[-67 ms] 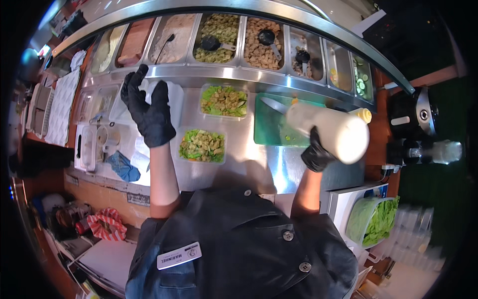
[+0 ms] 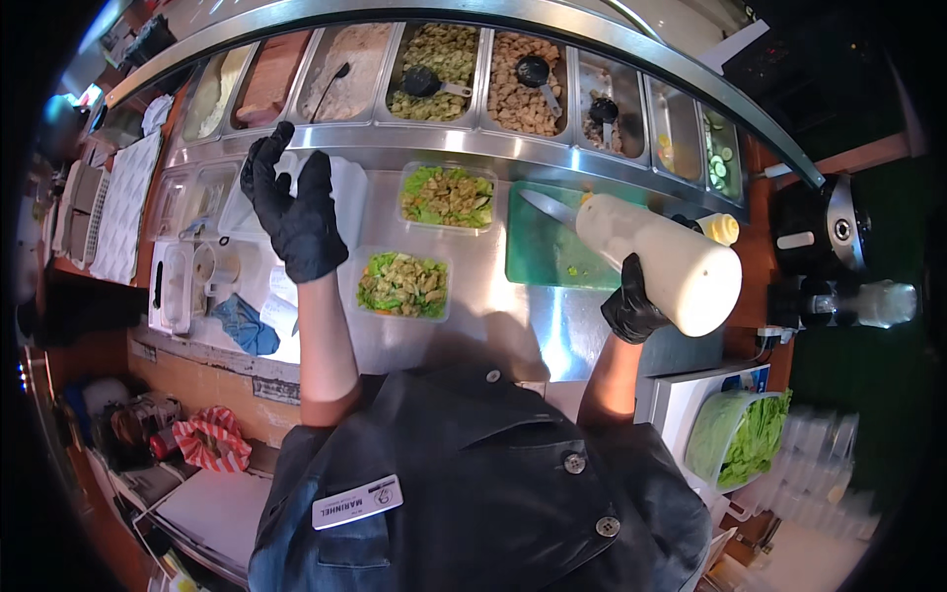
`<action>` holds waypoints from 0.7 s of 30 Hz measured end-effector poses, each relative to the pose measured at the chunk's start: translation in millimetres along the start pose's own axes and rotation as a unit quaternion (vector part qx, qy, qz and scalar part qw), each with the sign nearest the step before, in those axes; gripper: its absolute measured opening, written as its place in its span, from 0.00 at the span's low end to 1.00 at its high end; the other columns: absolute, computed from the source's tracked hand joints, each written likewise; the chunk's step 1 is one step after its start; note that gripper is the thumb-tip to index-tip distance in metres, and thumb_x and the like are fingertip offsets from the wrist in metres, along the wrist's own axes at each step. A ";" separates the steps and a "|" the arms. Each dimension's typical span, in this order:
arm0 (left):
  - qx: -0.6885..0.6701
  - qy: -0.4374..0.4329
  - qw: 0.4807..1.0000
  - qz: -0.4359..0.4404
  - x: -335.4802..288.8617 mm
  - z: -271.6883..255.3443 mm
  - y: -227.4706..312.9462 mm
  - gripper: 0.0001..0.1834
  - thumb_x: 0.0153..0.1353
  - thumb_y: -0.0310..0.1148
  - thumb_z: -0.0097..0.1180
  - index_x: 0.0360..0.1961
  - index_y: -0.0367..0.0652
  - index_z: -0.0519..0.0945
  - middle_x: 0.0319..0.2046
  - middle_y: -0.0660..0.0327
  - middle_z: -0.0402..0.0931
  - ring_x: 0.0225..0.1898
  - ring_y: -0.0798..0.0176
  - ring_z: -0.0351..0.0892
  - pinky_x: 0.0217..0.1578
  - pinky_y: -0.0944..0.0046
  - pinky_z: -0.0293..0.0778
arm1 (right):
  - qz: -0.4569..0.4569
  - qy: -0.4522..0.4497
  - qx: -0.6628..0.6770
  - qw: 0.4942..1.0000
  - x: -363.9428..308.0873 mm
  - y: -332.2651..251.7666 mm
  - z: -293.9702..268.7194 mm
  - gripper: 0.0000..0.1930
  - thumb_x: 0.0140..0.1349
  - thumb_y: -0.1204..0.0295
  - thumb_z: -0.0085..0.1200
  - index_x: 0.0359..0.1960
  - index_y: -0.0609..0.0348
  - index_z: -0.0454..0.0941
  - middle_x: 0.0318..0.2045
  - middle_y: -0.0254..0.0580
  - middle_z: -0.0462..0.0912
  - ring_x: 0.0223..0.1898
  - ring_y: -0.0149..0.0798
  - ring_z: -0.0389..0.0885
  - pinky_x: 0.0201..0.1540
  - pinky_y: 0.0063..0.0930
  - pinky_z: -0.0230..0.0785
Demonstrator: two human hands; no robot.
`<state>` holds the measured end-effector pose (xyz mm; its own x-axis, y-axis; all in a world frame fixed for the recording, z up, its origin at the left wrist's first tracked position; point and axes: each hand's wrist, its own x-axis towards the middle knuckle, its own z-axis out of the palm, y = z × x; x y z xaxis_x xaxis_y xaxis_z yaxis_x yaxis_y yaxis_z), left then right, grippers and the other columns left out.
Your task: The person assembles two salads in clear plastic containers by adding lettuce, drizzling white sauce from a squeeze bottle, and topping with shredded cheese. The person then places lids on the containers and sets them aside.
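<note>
My right hand (image 2: 634, 304), in a black glove, is wrapped round a big squeeze bottle (image 2: 659, 259) of creamy white sauce. The bottle lies tilted above the right side of the counter, its narrow end toward the green cutting board (image 2: 538, 252). My left hand (image 2: 294, 212), gloved in black too, is raised with fingers apart and nothing in it. Beside it on the steel counter sit two clear tubs of salad, a farther one (image 2: 446, 196) and a nearer one (image 2: 402, 285), both topped with brownish chunks over lettuce. A knife blade (image 2: 546, 206) shows on the board, its handle hidden behind the bottle.
Metal pans of ingredients, such as diced chicken (image 2: 523, 94), line the far side beneath a steel rail (image 2: 473, 12). White container lids (image 2: 345, 187), a blue cloth (image 2: 247, 326) and a measuring jug (image 2: 219, 266) lie left. A yellow-capped bottle (image 2: 723, 229) and a lettuce tub (image 2: 735, 444) are right.
The squeeze bottle and my right hand have shifted slightly right and nearer. My left hand stays raised and open, nearly still.
</note>
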<state>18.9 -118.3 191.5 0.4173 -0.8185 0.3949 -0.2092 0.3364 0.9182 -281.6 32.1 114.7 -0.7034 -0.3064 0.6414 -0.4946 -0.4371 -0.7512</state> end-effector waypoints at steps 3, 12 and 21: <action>-0.114 0.021 0.993 0.002 15.7 12.3 -16.5 0.21 0.49 0.19 0.59 0.45 0.47 0.76 0.45 0.67 0.72 0.39 0.69 0.73 0.40 0.71 0.68 | 0.002 -0.088 -0.203 0.975 -3.7 8.0 4.0 0.48 0.34 0.69 0.74 0.60 0.62 0.59 0.56 0.48 0.67 0.55 0.46 0.68 0.58 0.41 0.61; 0.431 -0.473 0.768 0.014 -8.6 75.6 -175.5 0.13 0.52 0.35 0.49 0.30 0.38 0.82 0.35 0.45 0.78 0.40 0.46 0.77 0.44 0.53 0.72 | 0.011 0.003 -0.101 0.995 -7.9 27.4 12.6 0.31 0.38 0.78 0.71 0.48 0.66 0.72 0.45 0.47 0.78 0.43 0.44 0.77 0.52 0.39 0.70; 0.341 -0.453 0.821 -0.068 -28.1 75.6 -197.4 0.25 0.54 0.28 0.45 0.56 0.41 0.69 0.45 0.48 0.75 0.46 0.48 0.75 0.48 0.53 0.70 | 0.073 -0.049 -0.116 0.989 -10.9 41.6 17.3 0.46 0.29 0.73 0.75 0.56 0.62 0.65 0.48 0.47 0.74 0.48 0.41 0.73 0.51 0.39 0.70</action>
<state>-18.4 -196.9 -3.2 -0.2876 -0.9409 -0.1787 -0.7906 0.1279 0.5988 -285.7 2.6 79.2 -0.7293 -0.4367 0.5267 -0.5033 -0.1789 -0.8454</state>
